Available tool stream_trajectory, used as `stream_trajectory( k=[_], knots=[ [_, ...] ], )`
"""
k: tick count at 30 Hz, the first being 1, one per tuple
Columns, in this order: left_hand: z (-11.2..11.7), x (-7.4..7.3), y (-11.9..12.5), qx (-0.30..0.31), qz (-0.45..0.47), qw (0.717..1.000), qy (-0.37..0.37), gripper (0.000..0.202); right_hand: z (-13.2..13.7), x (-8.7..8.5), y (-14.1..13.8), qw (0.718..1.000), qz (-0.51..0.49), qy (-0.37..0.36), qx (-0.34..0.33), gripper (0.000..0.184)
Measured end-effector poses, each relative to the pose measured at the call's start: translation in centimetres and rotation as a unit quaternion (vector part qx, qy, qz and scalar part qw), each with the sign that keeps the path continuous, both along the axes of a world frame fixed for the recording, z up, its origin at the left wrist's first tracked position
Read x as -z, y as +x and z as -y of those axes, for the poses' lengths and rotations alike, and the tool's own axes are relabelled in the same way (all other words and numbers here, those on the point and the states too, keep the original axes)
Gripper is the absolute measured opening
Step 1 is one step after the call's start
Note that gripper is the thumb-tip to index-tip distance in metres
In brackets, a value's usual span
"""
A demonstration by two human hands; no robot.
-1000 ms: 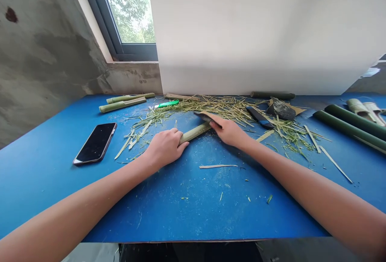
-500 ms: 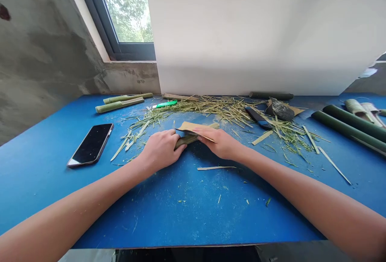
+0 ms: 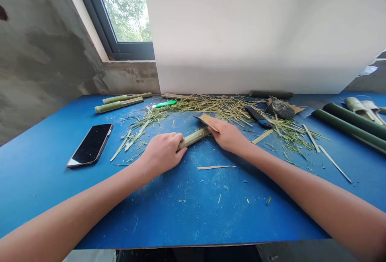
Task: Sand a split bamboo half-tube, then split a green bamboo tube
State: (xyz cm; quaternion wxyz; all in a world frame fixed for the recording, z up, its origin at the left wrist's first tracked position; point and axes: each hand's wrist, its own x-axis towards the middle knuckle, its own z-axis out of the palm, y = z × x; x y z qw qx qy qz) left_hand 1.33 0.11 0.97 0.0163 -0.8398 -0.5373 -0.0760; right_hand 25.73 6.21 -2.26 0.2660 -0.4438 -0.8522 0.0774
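My left hand is closed around the near end of a pale green bamboo piece, which slants away to the right over the blue table. At the far end of the bamboo, my right hand grips a folded sheet of sandpaper, tan on one face and dark on the other. The sandpaper lies over the bamboo's far end and hides its tip. A thin bamboo strip rests on the table just in front of the hands.
Bamboo shavings are heaped at the back, near a green utility knife, a dark-handled tool and a stone. A phone lies left. Cut bamboo sits back left, dark green bamboo tubes right.
My right hand has slid the sandpaper away along the bamboo, up and to the right, baring its middle. My left hand keeps its hold in nearly the same place.
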Motion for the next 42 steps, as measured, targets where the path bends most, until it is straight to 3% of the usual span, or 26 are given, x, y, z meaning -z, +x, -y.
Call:
stream_trajectory(
  k=[4, 5, 8, 9, 13, 14, 17, 18, 21, 23, 27, 28, 31, 32, 36, 37, 41, 42],
  knots=[
    [0.3, -0.1, -0.2, 0.040, -0.006, 0.999, -0.001, 0.019, 0.2, -0.1, -0.3, 0.987, -0.002, -0.014, -0.161, 0.045],
    [0.3, 0.0, -0.3, 0.042, -0.001, 0.999, -0.002, 0.020, 0.2, -0.1, -0.3, 0.988, -0.002, -0.017, -0.154, 0.046],
    [0.1, 0.1, -0.3, 0.037, 0.019, 0.999, -0.006, 0.023, 0.0, -0.1, 0.1, 1.000, -0.007, -0.008, -0.028, 0.046],
    [0.1, 0.2, -0.2, 0.031, 0.024, 0.999, -0.010, 0.023, -0.1, 0.1, 0.1, 1.000, -0.006, -0.002, -0.015, 0.045],
    [0.0, 0.3, 0.0, 0.007, 0.019, 1.000, -0.022, 0.019, -0.6, 0.4, 0.3, 0.991, -0.001, 0.002, -0.131, 0.044],
    [0.0, 0.3, 0.0, 0.007, 0.015, 1.000, -0.020, 0.019, -0.8, 0.4, 0.3, 0.993, -0.004, -0.001, -0.117, 0.044],
    [0.2, 0.2, 0.2, 0.013, -0.007, 1.000, -0.015, 0.019, -0.7, 0.1, 0.3, 1.000, -0.015, 0.001, 0.009, 0.042],
    [0.3, 0.2, 0.3, 0.014, -0.019, 1.000, -0.015, 0.019, -0.4, 0.1, 0.1, 1.000, -0.019, 0.003, 0.012, 0.042],
    [0.7, 0.1, 0.5, 0.017, -0.056, 0.998, -0.008, 0.019, 0.3, -0.1, -0.8, 0.990, -0.035, -0.008, -0.139, 0.045],
    [0.8, 0.1, 0.7, 0.022, -0.071, 0.997, 0.001, 0.021, 0.3, -0.1, -1.0, 0.984, -0.035, -0.021, -0.171, 0.046],
    [1.1, 0.6, 0.8, 0.015, -0.110, 0.994, 0.011, 0.025, -0.3, 0.0, -0.3, 0.999, -0.036, -0.010, 0.028, 0.044],
    [1.0, 0.7, 0.8, 0.016, -0.118, 0.993, 0.016, 0.025, -0.3, 0.1, -0.2, 0.999, -0.037, -0.001, 0.010, 0.044],
    [0.8, 1.2, 0.7, 0.029, -0.126, 0.991, 0.034, 0.026, 0.0, 0.2, -0.4, 0.989, -0.044, 0.006, -0.139, 0.044],
    [0.7, 1.3, 0.6, 0.030, -0.125, 0.991, 0.037, 0.026, -0.1, 0.2, -0.5, 0.987, -0.046, 0.003, -0.155, 0.045],
    [0.1, 1.6, 0.5, 0.039, -0.133, 0.989, 0.043, 0.029, -0.4, 0.0, -0.3, 0.998, -0.056, 0.008, 0.006, 0.045],
    [0.0, 1.6, 0.5, 0.045, -0.135, 0.989, 0.043, 0.029, -0.4, 0.0, -0.3, 0.999, -0.052, 0.009, 0.007, 0.045],
    [-0.4, 1.6, 0.4, 0.038, -0.118, 0.992, 0.021, 0.032, -0.1, -0.1, -0.2, 0.987, -0.037, -0.022, -0.153, 0.046],
    [-0.4, 1.5, 0.4, 0.031, -0.112, 0.993, 0.017, 0.033, -0.2, -0.1, -0.1, 0.990, -0.043, -0.023, -0.133, 0.047]
  ],
)
